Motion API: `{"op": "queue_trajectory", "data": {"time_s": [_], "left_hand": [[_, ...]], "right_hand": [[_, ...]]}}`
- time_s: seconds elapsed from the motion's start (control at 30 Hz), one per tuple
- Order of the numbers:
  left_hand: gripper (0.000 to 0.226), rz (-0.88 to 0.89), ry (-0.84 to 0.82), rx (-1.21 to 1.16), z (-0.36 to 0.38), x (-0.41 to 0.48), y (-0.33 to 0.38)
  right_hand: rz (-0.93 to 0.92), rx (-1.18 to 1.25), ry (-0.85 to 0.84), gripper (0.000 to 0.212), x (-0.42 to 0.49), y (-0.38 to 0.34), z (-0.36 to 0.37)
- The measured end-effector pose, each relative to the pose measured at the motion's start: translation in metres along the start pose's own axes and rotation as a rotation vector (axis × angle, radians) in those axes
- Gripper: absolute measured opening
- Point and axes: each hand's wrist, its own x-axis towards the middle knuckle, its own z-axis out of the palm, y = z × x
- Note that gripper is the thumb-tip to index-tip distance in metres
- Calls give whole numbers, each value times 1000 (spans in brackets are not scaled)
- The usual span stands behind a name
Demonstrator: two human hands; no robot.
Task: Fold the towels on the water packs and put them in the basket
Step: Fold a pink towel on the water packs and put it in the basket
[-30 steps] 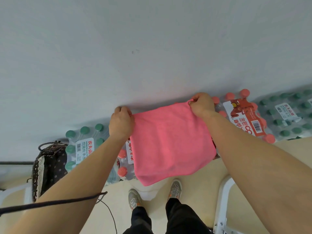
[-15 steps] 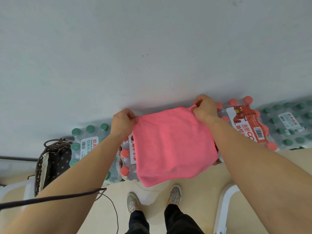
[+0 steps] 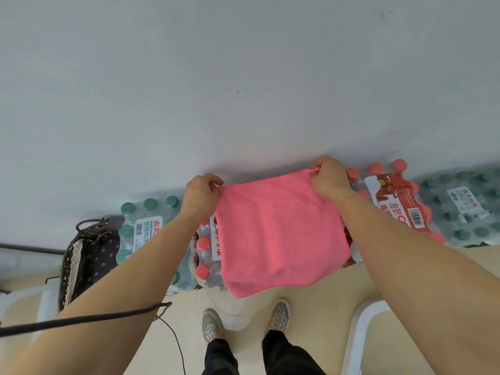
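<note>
While my left grip (image 3: pixel 202 195) and right grip (image 3: pixel 328 180) pinch corners of the pink towel (image 3: pixel 278 234), I judge it mid-fold, needing those corners joined.

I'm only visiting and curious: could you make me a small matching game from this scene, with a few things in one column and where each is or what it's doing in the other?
1 pink towel
2 basket
3 red-label water pack
4 left hand

a at the far left
b right of the towel
c held at two corners
d pinching one towel corner

Pairs: 1-c, 2-a, 3-b, 4-d
</note>
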Motion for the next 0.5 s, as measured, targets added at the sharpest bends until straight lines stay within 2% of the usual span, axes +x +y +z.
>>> {"op": "queue_trajectory", "data": {"time_s": [0.13,0.23,0.37,0.5], "left_hand": [[16,36,-19,-42,-9,-6,14],[17,40,-60,-130,-21,-13,33],[22,66,-128,-307,-39,-30,66],[21,41,-117,-495,-58,-51,88]], "right_hand": [[-14,166,42,18,-11,-16,-18],[-52,400,1,17,-28,-39,-34],[-156,688,-66,21,-64,-79,-52],[-211,858,-102,22,-93,-114,-58]]}}
